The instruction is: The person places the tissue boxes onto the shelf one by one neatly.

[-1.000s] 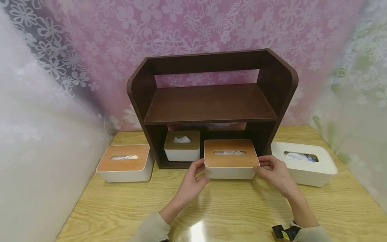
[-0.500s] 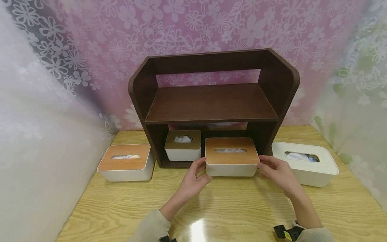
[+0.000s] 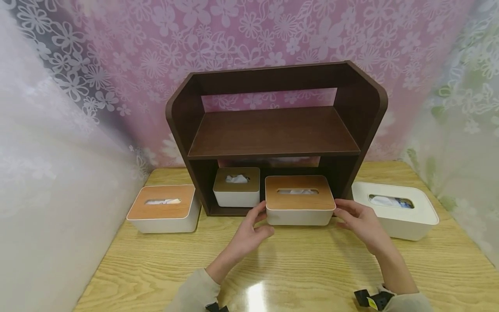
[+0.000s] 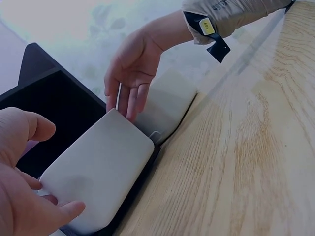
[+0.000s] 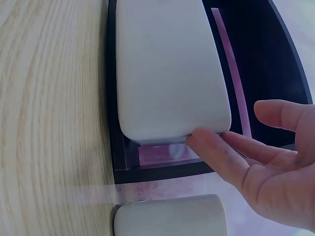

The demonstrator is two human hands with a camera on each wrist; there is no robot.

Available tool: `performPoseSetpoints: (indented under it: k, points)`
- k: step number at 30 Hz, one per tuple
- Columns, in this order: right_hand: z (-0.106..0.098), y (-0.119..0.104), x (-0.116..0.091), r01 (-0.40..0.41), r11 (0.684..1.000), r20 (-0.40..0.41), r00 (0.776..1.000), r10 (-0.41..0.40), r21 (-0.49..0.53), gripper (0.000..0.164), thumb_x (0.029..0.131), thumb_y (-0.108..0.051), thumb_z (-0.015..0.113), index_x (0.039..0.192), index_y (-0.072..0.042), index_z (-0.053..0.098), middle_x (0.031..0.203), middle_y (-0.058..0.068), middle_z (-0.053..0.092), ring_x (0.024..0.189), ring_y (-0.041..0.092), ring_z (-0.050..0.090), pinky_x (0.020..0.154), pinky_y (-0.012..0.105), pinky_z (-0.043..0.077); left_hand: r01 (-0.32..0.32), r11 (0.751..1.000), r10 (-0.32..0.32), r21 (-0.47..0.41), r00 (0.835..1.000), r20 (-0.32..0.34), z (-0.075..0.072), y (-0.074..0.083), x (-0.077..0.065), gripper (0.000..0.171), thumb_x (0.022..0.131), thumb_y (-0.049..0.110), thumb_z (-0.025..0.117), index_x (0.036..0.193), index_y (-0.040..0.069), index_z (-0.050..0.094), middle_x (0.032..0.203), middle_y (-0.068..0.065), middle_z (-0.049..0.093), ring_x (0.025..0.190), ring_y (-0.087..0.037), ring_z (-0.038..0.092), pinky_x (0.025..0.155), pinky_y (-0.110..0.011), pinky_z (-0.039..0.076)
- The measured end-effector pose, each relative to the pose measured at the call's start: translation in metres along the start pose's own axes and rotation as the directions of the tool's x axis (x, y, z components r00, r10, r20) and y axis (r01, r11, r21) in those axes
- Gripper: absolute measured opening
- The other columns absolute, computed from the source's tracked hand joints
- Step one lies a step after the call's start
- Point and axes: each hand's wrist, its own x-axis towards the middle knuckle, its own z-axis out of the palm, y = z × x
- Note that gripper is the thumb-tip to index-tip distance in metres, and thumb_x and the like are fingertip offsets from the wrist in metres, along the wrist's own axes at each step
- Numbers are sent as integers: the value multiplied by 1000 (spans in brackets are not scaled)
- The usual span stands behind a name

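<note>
A white tissue box with an orange-brown wood lid (image 3: 300, 203) stands in the right part of the dark shelf's (image 3: 274, 132) lower compartment, its front edge at the compartment's mouth. At its left side my left hand (image 3: 246, 234) touches the box with its fingertips, the thumb held off the front. My right hand (image 3: 360, 225) touches the box's right side with nearly straight fingers. In the right wrist view those fingers (image 5: 216, 152) rest at the box's end (image 5: 172, 73), thumb apart. A smaller white tissue box with an olive-brown lid (image 3: 236, 199) stands to its left in the same compartment.
Left of the shelf on the wooden table (image 3: 156, 268) is another wood-lidded tissue box (image 3: 163, 225). An all-white tissue box (image 3: 405, 223) stands to the right, just behind my right hand. Flowered cloth walls (image 3: 273, 34) enclose the back and sides.
The wood-lidded box between my hands has slid slightly back into the lower compartment. Both hands have stayed at its sides, the left thumb now farther from its front.
</note>
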Motion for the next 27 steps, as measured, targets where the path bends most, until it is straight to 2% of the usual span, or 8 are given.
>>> performPoseSetpoints:
  k: [3, 9, 14, 16, 18, 22, 24, 27]
  points:
    - [-1, 0, -1, 2, 1000, 7, 1000, -2, 12, 53, 104, -21, 53, 144, 12, 40, 140, 33, 49, 109, 1, 60, 86, 33, 57, 3, 1000, -2, -7, 1000, 16, 0, -1, 0, 79, 92, 12, 62, 158, 8, 19, 160, -15, 24, 142, -37, 35, 105, -45, 45]
    - [-3, 0, -2, 28, 998, 37, 999, -30, 55, 57, 105, -22, 52, 147, 13, 35, 146, 34, 41, 108, -9, 55, 86, 29, 56, -18, 1000, 18, -9, 999, 31, 1, -2, 3, 78, 94, 11, 63, 158, 6, 18, 163, -12, 20, 147, -33, 28, 114, -54, 31]
    - [-5, -1, -2, 16, 995, 79, 997, -24, 94, 64, 105, -24, 52, 152, 10, 26, 153, 34, 30, 115, -7, 51, 89, 27, 54, -35, 999, 36, -22, 999, 40, 1, -4, 5, 79, 94, 8, 62, 158, 5, 17, 163, -13, 18, 148, -31, 26, 115, -55, 28]
    - [-4, 0, -2, 5, 994, 103, 995, -16, 107, 66, 105, -25, 52, 154, 9, 22, 156, 33, 24, 121, -1, 51, 91, 26, 53, -36, 999, 37, -33, 998, 46, 0, -5, 5, 80, 94, 8, 62, 158, 6, 15, 164, -12, 17, 148, -32, 26, 115, -55, 28]
    - [-3, 1, -2, -1, 992, 129, 991, -15, 124, 69, 105, -25, 51, 155, 7, 17, 158, 33, 18, 130, 12, 48, 92, 25, 52, -37, 998, 39, -44, 998, 52, 0, -7, 5, 80, 95, 7, 62, 159, 7, 14, 164, -12, 16, 148, -32, 25, 115, -55, 27]
    - [-1, 2, -1, 4, 986, 164, 986, -32, 165, 72, 105, -23, 50, 156, 5, 8, 161, 31, 7, 140, 39, 32, 92, 24, 52, -35, 998, 38, -49, 997, 61, -1, -9, 7, 81, 95, 9, 62, 160, 10, 13, 165, -9, 13, 148, -32, 25, 115, -54, 28]
    - [0, 3, -1, 9, 983, 171, 984, -41, 182, 73, 105, -22, 50, 157, 4, 6, 161, 30, 4, 140, 45, 26, 93, 26, 52, -29, 999, 32, -44, 997, 67, -1, -9, 8, 82, 96, 11, 62, 160, 13, 11, 166, -6, 11, 148, -32, 26, 114, -52, 32]
    - [1, 5, 0, 10, 981, 178, 983, -45, 196, 73, 106, -23, 49, 158, 1, 3, 162, 28, 1, 141, 46, 24, 95, 29, 52, -21, 999, 24, -42, 997, 73, -2, -10, 10, 83, 96, 12, 62, 161, 16, 10, 166, -3, 10, 147, -32, 28, 110, -49, 39]
